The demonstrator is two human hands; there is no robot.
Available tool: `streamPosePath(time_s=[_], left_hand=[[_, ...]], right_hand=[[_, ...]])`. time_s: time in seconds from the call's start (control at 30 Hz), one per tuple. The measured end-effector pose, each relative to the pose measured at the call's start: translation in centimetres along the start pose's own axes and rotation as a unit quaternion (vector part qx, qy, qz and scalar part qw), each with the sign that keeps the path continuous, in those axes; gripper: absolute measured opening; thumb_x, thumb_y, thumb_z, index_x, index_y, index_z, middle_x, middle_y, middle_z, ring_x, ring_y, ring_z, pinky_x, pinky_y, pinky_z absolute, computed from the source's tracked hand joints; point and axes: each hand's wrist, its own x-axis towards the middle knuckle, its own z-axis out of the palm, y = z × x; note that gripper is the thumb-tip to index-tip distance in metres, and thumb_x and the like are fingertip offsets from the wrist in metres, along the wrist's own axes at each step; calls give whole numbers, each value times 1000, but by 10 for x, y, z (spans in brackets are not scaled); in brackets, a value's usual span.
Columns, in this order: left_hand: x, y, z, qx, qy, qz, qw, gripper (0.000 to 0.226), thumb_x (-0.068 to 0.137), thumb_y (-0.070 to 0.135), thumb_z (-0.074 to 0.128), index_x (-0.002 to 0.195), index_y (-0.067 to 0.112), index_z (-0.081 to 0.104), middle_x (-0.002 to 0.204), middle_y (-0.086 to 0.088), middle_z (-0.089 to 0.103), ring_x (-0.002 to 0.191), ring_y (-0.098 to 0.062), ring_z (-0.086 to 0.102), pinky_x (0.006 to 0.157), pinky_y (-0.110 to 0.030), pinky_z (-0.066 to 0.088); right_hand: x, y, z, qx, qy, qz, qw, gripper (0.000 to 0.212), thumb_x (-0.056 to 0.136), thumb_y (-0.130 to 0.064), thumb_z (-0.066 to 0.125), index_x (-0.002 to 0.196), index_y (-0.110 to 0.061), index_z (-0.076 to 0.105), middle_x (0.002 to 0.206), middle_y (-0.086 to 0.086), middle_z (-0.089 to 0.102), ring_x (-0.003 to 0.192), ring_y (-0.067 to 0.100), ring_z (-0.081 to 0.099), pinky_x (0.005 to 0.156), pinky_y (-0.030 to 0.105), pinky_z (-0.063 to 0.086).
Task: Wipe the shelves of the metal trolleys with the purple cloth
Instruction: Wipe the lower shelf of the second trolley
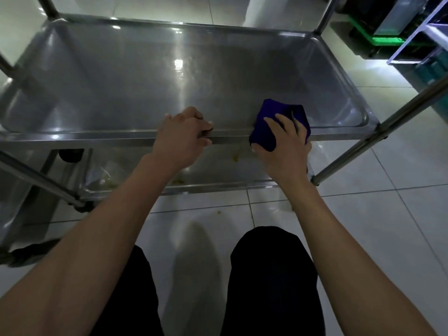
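Two hands working the trolley: left hand (pixel 184 135) is curling its fingers over the front rim of the upper shelf (pixel 150 76), steadying it; right hand (pixel 284 141) is pressing the purple cloth (pixel 264 137) on that rim, fingers spread, thumb round the edge. Upper shelf's looking shiny, prob. mostly done. Lower shelf (pixel 218 173) is showing yellowish spots, so looks unwiped.

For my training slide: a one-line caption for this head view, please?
Left hand grips the trolley shelf's near rim while the right hand holds the purple cloth over it.
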Motion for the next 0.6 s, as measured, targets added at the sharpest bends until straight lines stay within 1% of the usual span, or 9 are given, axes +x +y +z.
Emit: streamPosePath(time_s=[0.07, 0.13, 0.23, 0.3, 0.37, 0.43, 0.5, 0.53, 0.6], left_hand=[[2, 0, 3, 2, 1, 7, 1000, 30, 88, 34, 71, 118, 28, 71, 129, 1, 54, 112, -29, 58, 106, -48, 36], [3, -2, 7, 3, 16, 15, 1000, 32, 89, 35, 71, 120, 29, 71, 129, 1, 55, 113, -29, 58, 103, -47, 35], [-4, -7, 14, 13, 33, 34, 999, 36, 93, 36, 66, 128, 29, 66, 136, -2, 53, 123, -27, 52, 108, -48, 30], [-13, -10, 16, 21, 44, 56, 997, 37, 95, 31, 63, 132, 26, 63, 140, -5, 52, 132, -28, 46, 111, -51, 27], [-28, -14, 14, 23, 72, 77, 994, 37, 94, 23, 64, 130, 20, 64, 135, -6, 56, 133, -29, 46, 110, -53, 29], [-51, -27, 10, 11, 128, 96, 987, 33, 91, 16, 65, 124, 15, 69, 127, -7, 62, 127, -30, 52, 105, -50, 35], [-78, -47, 6, -7, 165, 110, 980, 31, 91, 14, 64, 121, 13, 70, 125, -8, 64, 122, -32, 55, 102, -50, 40], [-91, -59, 5, -14, 166, 113, 980, 31, 92, 15, 62, 122, 12, 70, 125, -9, 64, 121, -33, 55, 101, -51, 43], [-113, -82, 2, -7, 149, 110, 983, 32, 93, 17, 58, 122, 10, 69, 124, -12, 65, 122, -34, 56, 97, -53, 46]], right_hand=[[-4, -4, -1, 5, 8, -4, 1000, 62, 88, -44, 68, 145, -31, 47, 156, -5, 37, 147, 25, 21, 111, 59, 29], [-12, -12, 0, 1, 12, -20, 1000, 61, 88, -43, 69, 144, -30, 49, 156, -5, 38, 146, 26, 22, 109, 57, 31], [-25, -27, 2, 1, -1, -48, 999, 62, 88, -43, 68, 145, -30, 49, 158, -5, 36, 146, 27, 20, 110, 55, 30], [-33, -37, 3, 10, -12, -57, 998, 62, 88, -43, 68, 145, -30, 48, 158, -6, 35, 147, 26, 18, 111, 57, 29], [-45, -47, 4, 26, -17, -69, 997, 62, 88, -43, 69, 145, -31, 49, 158, -6, 35, 147, 25, 18, 111, 57, 30], [-59, -57, 5, 55, -19, -89, 994, 61, 87, -41, 71, 143, -29, 51, 157, -6, 37, 147, 24, 20, 111, 51, 29], [-74, -69, 8, 93, -21, -108, 990, 60, 86, -38, 73, 142, -26, 54, 155, -5, 41, 146, 25, 23, 113, 48, 26], [-81, -74, 10, 112, -22, -117, 986, 59, 86, -36, 75, 141, -24, 56, 154, -4, 42, 145, 26, 25, 114, 48, 26], [-92, -86, 19, 145, -32, -132, 980, 58, 85, -33, 76, 140, -22, 58, 152, -3, 46, 144, 26, 28, 116, 52, 28]])
